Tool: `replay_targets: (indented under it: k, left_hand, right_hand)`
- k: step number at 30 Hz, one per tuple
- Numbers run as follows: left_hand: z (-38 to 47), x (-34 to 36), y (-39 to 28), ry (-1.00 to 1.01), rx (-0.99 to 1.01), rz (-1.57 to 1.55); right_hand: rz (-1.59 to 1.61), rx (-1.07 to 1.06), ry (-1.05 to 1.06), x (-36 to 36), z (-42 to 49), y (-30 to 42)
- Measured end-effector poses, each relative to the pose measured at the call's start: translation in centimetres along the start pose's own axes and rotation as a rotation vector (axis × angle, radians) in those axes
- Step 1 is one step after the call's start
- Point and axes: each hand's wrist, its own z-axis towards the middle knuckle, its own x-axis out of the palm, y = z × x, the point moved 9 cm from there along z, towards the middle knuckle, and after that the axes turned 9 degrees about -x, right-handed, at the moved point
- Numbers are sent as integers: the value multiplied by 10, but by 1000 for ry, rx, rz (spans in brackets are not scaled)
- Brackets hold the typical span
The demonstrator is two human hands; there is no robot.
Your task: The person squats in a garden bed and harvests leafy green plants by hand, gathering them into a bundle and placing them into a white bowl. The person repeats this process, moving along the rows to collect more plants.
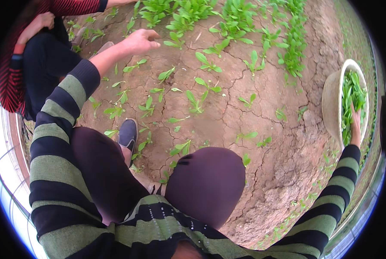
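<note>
My left hand [141, 42] is stretched out over the cracked soil, thumb and fingers apart, with nothing in it. Just beyond its fingertips a small leafy green plant [174, 40] grows from the ground. At the far right my right hand [355, 121] reaches into a pale plastic bucket [331, 103] that holds a heap of picked green leaves [353, 87]. Its fingers are partly hidden among the leaves, so whether they grip any cannot be told. Scattered small seedlings [196, 103] stand between my two arms.
Another person in a red and black striped top [10, 76] crouches at the upper left, close to my left arm. Denser rows of leafy greens [235, 19] grow at the top. My shoe [127, 133] rests on the soil among small plants. Rough, raised soil [283, 184] runs along the right.
</note>
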Motion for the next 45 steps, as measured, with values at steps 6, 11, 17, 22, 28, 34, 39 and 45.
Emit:
replay_targets:
  k: [6,11,17,22,28,34,39,45]
  left_hand:
    - [-20,33,42,199,3,-64]
    - [-9,48,76,226,-66,-199]
    - [75,42,95,-88,-64,-319]
    - [121,57,72,-377,92,-300]
    - [153,68,44,-303,62,-260]
    - [161,74,38,-342,-7,-270]
    - [166,82,38,-453,136,-499]
    - [190,94,56,-480,160,-596]
  right_hand:
    - [-613,120,-114,-113,-49,152]
    - [-436,-340,-592,-152,-90,382]
    - [573,-650,229,90,-147,660]
    - [302,-852,420,197,-153,774]
    - [329,-746,361,242,-103,774]
    - [508,-574,304,263,-103,753]
    - [500,-541,316,265,-101,752]
    - [621,-384,417,275,-90,747]
